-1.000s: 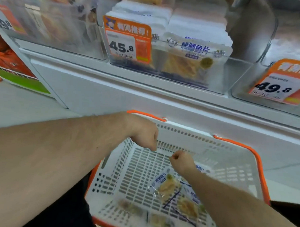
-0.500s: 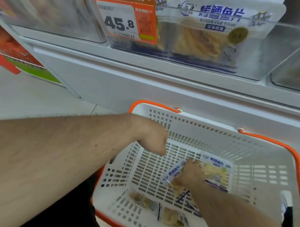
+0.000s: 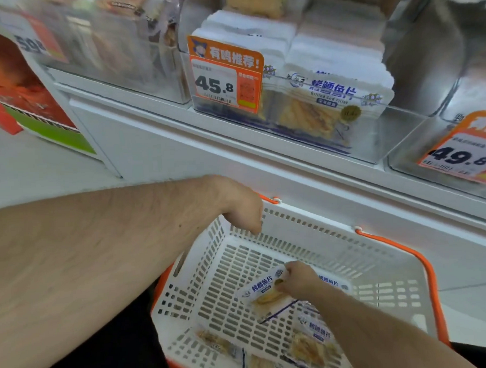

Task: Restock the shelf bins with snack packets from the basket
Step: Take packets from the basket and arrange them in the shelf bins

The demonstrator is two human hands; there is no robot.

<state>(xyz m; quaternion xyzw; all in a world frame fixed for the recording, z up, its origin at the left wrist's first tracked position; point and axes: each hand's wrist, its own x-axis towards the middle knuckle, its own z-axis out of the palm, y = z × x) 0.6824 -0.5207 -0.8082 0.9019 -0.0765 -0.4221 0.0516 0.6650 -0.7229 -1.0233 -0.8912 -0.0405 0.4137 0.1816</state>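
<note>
Several snack packets (image 3: 310, 344) lie in the white basket (image 3: 383, 297) below the shelf bin (image 3: 372, 140). The right hand (image 3: 297, 281) pinches one packet (image 3: 265, 291) by its top edge. The left hand (image 3: 242, 208), fingers curled, grips the basket's rim at its near-left corner.

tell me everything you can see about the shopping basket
The basket is white plastic with slotted walls and floor and orange handles folded down along its rim. It sits below the shelf bins, tilted toward the camera. The left hand holds its far rim; the right hand reaches inside, gripping one snack packet. A few more packets lie flat on its floor.
</note>
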